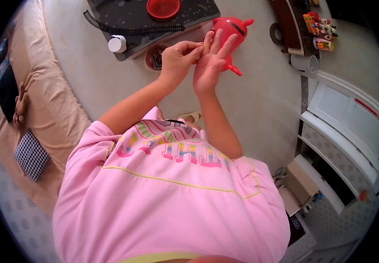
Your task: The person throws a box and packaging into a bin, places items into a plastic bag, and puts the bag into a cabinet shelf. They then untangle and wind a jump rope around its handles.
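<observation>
While left hand [176, 61] touches right [209, 70] — dark table [126, 15] ahead, beige sofa [51, 98] left.

1. The 1 view looks from the wearer's head, facing forward and steeply down.
2. Nearest is the pink shirt [167, 201], filling the lower middle; the left hand [177, 60] and right hand [209, 66] show farther off, above centre.
3. The lens is very wide; shapes near its dark, round border are probably distorted.
</observation>
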Tool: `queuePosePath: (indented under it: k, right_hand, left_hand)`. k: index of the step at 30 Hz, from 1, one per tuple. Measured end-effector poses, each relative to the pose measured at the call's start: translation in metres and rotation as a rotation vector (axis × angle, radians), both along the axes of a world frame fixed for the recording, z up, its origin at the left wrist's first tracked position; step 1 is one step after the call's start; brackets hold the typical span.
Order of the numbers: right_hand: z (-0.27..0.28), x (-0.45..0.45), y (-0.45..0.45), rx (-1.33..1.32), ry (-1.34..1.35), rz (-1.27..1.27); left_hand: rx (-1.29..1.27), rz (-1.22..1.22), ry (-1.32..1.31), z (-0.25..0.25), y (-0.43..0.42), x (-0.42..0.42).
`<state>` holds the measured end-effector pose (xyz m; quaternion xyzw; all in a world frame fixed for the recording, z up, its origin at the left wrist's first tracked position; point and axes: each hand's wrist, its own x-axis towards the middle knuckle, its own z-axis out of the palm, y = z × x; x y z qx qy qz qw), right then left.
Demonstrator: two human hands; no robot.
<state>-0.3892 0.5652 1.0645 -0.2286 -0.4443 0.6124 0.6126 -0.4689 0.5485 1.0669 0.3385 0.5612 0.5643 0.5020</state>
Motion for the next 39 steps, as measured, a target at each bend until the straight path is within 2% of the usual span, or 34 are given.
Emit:
queuePosePath:
  k: [2, 4, 8, 14, 17, 23, 25, 28, 32, 36, 39]
  right_hand:
    - [0.002, -0.001, -0.004, 0.114, -0.237, -0.056]
    - [0.005, -0.005, -0.006, 0.022, -0.104, -0.052]
    - [0.003, -0.003, -0.006, -0.169, 0.268, 0.033]
    - [0.004, 0.0, -0.005, -0.248, 0.357, 0.052]
    - [-0.001, -0.004, -0.008, -0.18, 0.262, 0.034]
    - [-0.008, -0.003, -0.01, 0.091, -0.117, 0.039]
    - [-0.008, -0.006, -0.011, 0.013, -0.024, 0.048]
    - [-0.003, -0.006, -0.009, -0.176, 0.239, 0.093]
    - [-0.001, -0.002, -0.004, -0.368, 0.48, 0.124]
    - [-0.009, 0.0, -0.002, -0.45, 0.513, 0.09]
    - [-0.017, 0.007, -0.002, -0.485, 0.464, 0.0]
  left_hand:
    - [0.015, 0.001, 0.058, -0.001, -0.001, 0.002]
    - [0.052, 0.007, 0.097, -0.005, -0.001, 0.002]
    - [-0.006, 0.038, -0.135, -0.004, -0.004, 0.0]
    - [-0.018, -0.001, -0.239, 0.002, -0.006, -0.004]
    - [-0.048, -0.027, -0.187, 0.002, -0.008, -0.006]
    - [-0.094, -0.063, -0.112, -0.001, -0.006, -0.011]
    - [-0.101, -0.055, -0.052, -0.007, -0.004, -0.013]
    - [-0.11, -0.028, -0.267, -0.014, -0.003, -0.017]
    - [-0.131, -0.038, -0.36, -0.014, 0.0, -0.026]
    - [-0.224, -0.041, -0.318, -0.037, 0.008, -0.041]
    - [-0.351, -0.031, -0.138, -0.096, 0.022, -0.083]
